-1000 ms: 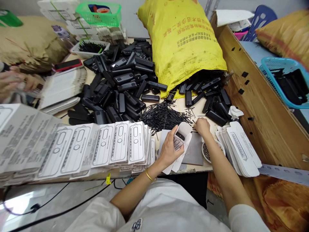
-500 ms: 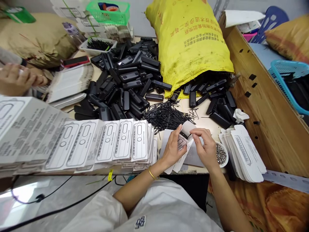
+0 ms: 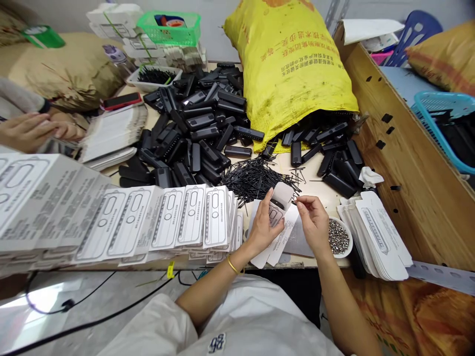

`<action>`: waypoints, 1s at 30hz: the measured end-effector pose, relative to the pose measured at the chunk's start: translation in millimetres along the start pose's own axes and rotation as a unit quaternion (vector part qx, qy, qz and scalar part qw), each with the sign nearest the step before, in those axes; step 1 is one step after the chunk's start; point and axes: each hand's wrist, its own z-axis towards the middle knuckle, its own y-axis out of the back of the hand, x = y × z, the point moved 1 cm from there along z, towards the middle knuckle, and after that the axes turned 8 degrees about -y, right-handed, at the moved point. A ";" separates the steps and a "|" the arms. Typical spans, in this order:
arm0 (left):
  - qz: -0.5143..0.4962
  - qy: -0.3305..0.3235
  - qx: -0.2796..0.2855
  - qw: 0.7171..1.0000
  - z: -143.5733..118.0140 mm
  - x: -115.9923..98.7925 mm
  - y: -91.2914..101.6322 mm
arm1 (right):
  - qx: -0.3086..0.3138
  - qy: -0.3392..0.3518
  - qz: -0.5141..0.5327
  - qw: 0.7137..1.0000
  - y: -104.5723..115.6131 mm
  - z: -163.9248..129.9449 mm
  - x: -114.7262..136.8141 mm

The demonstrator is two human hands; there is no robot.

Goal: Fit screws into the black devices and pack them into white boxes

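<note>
We are working in what is looking like a packing workshop: a yellow sack point(image 3: 289, 64) is spilling black cases point(image 3: 200, 121) onto our table point(image 3: 324, 199), printed boxes point(image 3: 215, 217) are lining its near edge, a bowl point(image 3: 350, 247) is holding metal bits point(image 3: 338, 236), and a co-worker point(image 3: 27, 131) is sharing the left side.

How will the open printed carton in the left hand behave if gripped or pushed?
The carton probably dents under a hard squeeze: its raised flap looks like thin card. Under light pressure it likely keeps its shape, as it does between the fingers of the left hand. Tipped over, it might let the black item in its open mouth slide out.
</note>
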 end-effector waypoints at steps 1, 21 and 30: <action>-0.002 -0.004 -0.001 1.000 0.7 -0.2 0.4 | 0.006 -0.009 0.022 1.000 -2.9 0.6 -2.8; -0.100 0.001 0.102 0.990 0.2 -2.0 -8.5 | -0.033 0.258 -0.075 0.963 -25.5 -25.6 -16.9; 0.157 -0.002 0.062 0.986 -16.5 -68.4 45.0 | -0.100 0.134 0.077 0.983 1.2 -20.7 -28.7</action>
